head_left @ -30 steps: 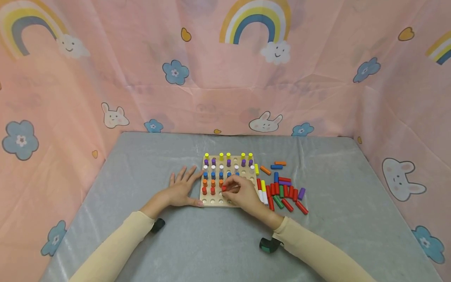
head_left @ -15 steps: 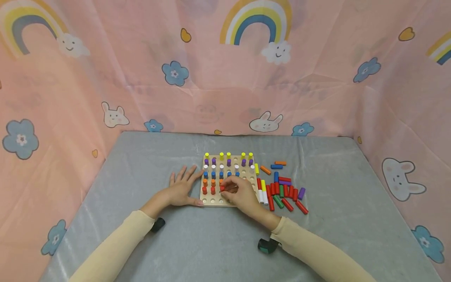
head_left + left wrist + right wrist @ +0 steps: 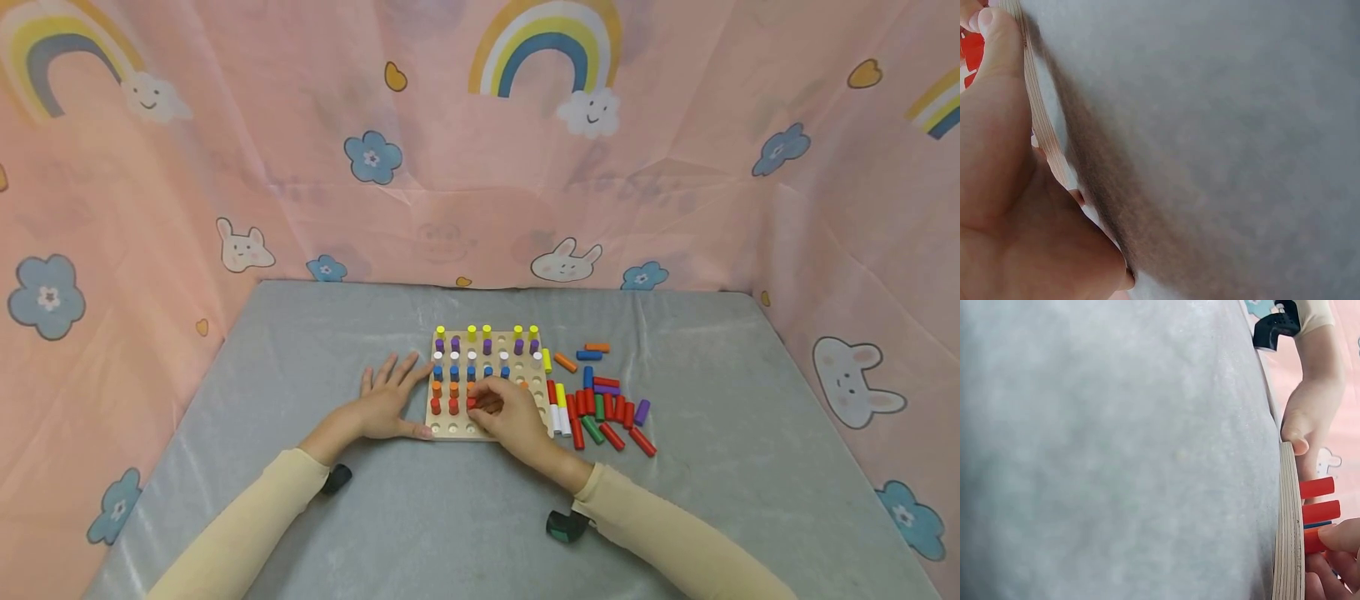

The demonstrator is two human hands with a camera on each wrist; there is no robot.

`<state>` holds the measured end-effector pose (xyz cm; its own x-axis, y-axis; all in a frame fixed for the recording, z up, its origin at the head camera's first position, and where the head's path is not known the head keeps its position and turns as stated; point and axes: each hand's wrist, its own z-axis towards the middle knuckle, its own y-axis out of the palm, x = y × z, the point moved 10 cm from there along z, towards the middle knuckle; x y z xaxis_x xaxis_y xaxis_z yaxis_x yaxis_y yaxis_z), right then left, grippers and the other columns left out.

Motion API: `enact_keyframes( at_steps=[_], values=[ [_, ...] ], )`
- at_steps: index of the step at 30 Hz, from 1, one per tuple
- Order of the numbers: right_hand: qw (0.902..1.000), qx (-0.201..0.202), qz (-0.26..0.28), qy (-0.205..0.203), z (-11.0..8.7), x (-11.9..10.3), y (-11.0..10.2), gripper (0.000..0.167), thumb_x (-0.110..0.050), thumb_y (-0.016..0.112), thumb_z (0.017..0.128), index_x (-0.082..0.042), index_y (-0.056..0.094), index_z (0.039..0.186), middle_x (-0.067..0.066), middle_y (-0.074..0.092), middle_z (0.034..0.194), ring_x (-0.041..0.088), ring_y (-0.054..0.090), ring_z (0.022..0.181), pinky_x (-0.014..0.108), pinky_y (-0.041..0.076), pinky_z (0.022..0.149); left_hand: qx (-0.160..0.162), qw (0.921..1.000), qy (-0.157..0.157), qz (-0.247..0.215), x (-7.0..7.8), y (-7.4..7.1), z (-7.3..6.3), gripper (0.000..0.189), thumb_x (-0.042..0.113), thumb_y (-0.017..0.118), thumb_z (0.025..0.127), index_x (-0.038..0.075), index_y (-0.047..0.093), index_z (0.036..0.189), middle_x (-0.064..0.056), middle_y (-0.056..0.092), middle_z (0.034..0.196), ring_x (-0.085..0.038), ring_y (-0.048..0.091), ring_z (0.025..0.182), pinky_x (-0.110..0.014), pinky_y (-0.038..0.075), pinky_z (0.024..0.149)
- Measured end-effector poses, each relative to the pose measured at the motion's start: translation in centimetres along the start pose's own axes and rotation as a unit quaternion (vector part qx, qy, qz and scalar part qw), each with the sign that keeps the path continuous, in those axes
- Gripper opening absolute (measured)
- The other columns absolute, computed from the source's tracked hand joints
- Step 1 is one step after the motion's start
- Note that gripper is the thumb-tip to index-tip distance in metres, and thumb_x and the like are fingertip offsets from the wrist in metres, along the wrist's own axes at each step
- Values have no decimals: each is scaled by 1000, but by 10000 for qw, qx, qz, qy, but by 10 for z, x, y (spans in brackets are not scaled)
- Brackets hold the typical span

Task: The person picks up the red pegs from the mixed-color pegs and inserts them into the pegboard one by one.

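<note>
A wooden pegboard point(image 3: 450, 435) carries rows of upright coloured pegs: yellow at the back, then purple, white, blue, orange and red. My right hand point(image 3: 513, 418) pinches a red peg point(image 3: 1313, 540) between thumb and fingers; it stands upright at the board, third in the red row. Two other red pegs point(image 3: 453, 406) stand to its left. My left hand point(image 3: 388, 407) lies spread at the board's left side, thumb on the front corner and fingers along the edge. In the left wrist view the left thumb point(image 3: 1000, 47) presses the board's rim. The right hand hides part of the board.
Loose pegs point(image 3: 611, 436) in red, green, white, blue, purple, yellow and orange lie right of the board on the grey tabletop point(image 3: 420, 533). A pink patterned curtain point(image 3: 465, 200) surrounds the table's back and sides.
My right hand has shifted slightly left with the red peg, which came into line with the third place of the red row. My left hand has stayed still.
</note>
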<state>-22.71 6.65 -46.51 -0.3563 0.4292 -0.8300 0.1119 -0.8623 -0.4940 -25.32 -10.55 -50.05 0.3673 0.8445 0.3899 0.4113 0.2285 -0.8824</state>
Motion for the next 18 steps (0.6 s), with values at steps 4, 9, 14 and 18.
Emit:
enact_keyframes(
  at_steps=[4, 9, 14, 18],
  values=[
    [9999, 51, -146, -13, 0, 0, 0, 22, -3, 79, 81, -9, 68, 99, 2, 72, 94, 11, 70, 82, 20, 56, 71, 0, 10000, -17, 12, 0, 0, 0, 110, 63, 74, 77, 24, 14, 160, -13, 2, 169, -45, -5, 154, -76, 0, 114],
    [9997, 44, -221, -48, -1, 0, 1, 21, -2, 79, 81, -8, 67, 98, 5, 72, 94, 11, 69, 82, 22, 57, 71, -5, 10000, -22, 17, -1, 2, 1, 110, 64, 73, 76, 24, 14, 160, -13, 2, 169, -45, -5, 154, -76, 0, 114],
    [9998, -25, -176, -7, -1, -1, 1, 19, -4, 78, 82, -6, 68, 98, 8, 72, 95, 13, 69, 84, 25, 58, 73, 22, 10000, -12, 24, -1, 2, 1, 110, 64, 74, 76, 24, 15, 160, -13, 3, 169, -46, -5, 154, -76, 1, 113],
    [9998, -63, -150, 63, -1, 0, 2, 19, -5, 78, 83, -7, 68, 99, 8, 72, 97, 13, 69, 85, 27, 59, 75, 24, 10000, -10, 40, -1, 2, 1, 110, 63, 74, 77, 24, 15, 160, -13, 3, 169, -46, -5, 154, -76, 2, 113]
  ],
)
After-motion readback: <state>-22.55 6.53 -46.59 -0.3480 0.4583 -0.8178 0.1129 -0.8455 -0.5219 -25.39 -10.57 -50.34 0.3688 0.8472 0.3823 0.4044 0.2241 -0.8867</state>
